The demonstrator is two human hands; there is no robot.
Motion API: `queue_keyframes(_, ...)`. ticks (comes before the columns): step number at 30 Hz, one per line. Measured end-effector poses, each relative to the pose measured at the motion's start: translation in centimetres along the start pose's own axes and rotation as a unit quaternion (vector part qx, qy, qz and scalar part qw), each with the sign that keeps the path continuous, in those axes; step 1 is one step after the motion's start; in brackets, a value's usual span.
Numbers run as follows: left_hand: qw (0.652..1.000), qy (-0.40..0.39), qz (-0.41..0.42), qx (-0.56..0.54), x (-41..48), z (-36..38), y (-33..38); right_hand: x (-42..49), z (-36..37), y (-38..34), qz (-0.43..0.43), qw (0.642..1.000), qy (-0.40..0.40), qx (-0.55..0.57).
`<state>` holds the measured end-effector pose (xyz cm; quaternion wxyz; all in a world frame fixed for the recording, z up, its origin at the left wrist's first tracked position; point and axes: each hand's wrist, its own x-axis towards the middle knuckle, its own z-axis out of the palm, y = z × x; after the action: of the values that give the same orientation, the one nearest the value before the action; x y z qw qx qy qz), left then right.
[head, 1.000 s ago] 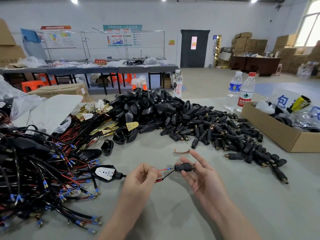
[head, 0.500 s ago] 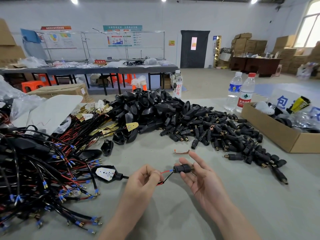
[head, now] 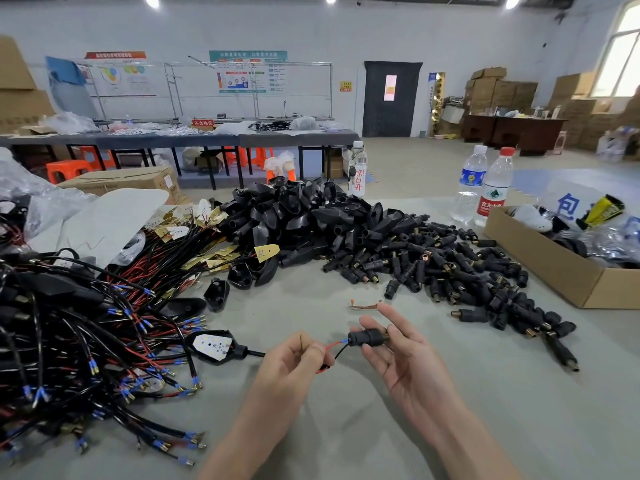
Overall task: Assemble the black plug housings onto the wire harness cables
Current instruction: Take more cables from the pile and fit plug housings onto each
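Pinching red and black wires [head: 333,345] in left hand [head: 294,362], beside black plug housing [head: 367,338]. Holding black plug housing between right hand [head: 412,365] thumb and fingers.

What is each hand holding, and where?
The left hand pinches the wires near their ends; the right hand holds the black plug housing at its middle.

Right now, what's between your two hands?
Two wires, red and black, run from the left hand into the plug that the right hand holds; the head view shows it.
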<state>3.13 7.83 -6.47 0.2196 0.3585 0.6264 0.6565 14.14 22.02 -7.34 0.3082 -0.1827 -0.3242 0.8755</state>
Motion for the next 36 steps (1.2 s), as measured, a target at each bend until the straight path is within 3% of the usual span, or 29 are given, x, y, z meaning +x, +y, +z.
queue_keyframes(16, 0.999, -0.049, -0.010, -0.007, -0.6, 0.2, 1.0, -0.3, 0.4, 0.5, -0.001, 1.000, -0.017, -0.012)
queue_keyframes(24, 0.998, 0.067, 0.016, 0.000, 0.3, -0.1, -0.4, -0.3, 0.7, 0.3, -0.006, 1.000, -0.010, -0.012)
queue_keyframes(31, 0.998, -0.019, 0.055, 0.039, -0.1, 0.1, -0.5, -0.5, 0.8, 0.3, -0.023, 1.000, 0.001, -0.002)
queue_keyframes(36, 0.994, 0.009, 0.059, 0.093, -0.1, -0.1, -1.6, -0.6, 1.0, 0.5, -0.016, 1.000, -0.006, -0.023)
